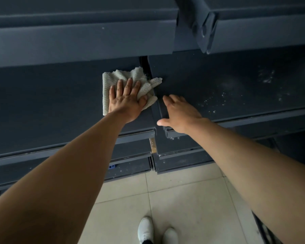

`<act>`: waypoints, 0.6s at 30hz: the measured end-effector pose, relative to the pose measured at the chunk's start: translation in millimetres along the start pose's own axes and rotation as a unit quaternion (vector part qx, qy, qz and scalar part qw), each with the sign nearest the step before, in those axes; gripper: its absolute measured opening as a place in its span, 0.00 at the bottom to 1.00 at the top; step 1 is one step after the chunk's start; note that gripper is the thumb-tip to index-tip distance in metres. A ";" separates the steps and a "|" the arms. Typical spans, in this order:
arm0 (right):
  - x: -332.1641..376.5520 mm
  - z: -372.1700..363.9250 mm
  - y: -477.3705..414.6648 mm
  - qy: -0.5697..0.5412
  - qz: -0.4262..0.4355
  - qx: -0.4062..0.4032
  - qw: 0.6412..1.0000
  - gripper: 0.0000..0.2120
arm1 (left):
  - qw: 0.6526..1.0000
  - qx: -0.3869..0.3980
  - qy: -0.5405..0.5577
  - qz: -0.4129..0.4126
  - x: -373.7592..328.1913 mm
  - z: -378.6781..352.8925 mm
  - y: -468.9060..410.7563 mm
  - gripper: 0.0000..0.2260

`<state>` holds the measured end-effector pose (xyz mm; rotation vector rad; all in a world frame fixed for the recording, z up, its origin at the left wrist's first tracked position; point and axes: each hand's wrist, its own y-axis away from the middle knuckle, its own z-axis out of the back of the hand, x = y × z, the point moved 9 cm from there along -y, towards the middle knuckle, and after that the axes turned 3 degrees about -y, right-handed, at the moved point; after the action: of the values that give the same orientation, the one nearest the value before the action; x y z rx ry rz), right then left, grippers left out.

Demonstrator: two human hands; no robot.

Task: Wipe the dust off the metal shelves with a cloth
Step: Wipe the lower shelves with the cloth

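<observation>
My left hand (128,100) lies flat, fingers spread, pressing a pale ribbed cloth (113,80) onto the dark metal shelf (42,103) near its right end. One corner of the cloth reaches across the gap onto the neighbouring shelf (236,81). My right hand (180,114) rests open on the front left corner of that right shelf, holding nothing. White dust specks (218,99) dot the right shelf's surface.
An upper shelf (77,37) overhangs the work area, with a second one at the right (262,29). Lower shelves (130,164) step out beneath. Beige tiled floor (183,199) and my white shoes (144,229) lie below.
</observation>
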<state>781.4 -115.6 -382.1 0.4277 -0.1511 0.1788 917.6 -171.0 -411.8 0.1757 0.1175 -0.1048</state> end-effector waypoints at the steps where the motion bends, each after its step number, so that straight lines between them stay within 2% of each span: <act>1: -2.4 -4.2 2.1 -0.011 -0.001 0.008 1.000 0.40 | 1.000 0.001 0.000 -0.004 -1.1 -1.1 3.3 0.27; 7: -7.5 -18.3 8.4 -0.024 0.017 0.017 0.999 0.39 | 1.000 -0.015 0.004 -0.026 -6.7 -3.9 30.2 0.25; 12: -15.2 -17.6 16.0 0.019 0.041 0.007 0.999 0.41 | 0.998 -0.050 0.036 -0.033 -11.3 -1.5 53.3 0.22; 15: -27.5 -9.6 21.5 0.029 0.067 -0.023 0.997 0.40 | 0.987 -0.051 0.148 0.024 -12.3 9.2 66.1 0.21; 18: -48.1 6.4 27.2 0.044 0.087 -0.071 0.993 0.37 | 0.946 -0.057 0.297 0.120 -27.4 21.2 75.8 0.22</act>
<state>728.4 -100.7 -374.3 0.2647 -0.1138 0.3549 901.5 -98.0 -374.9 0.1003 0.7007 0.2021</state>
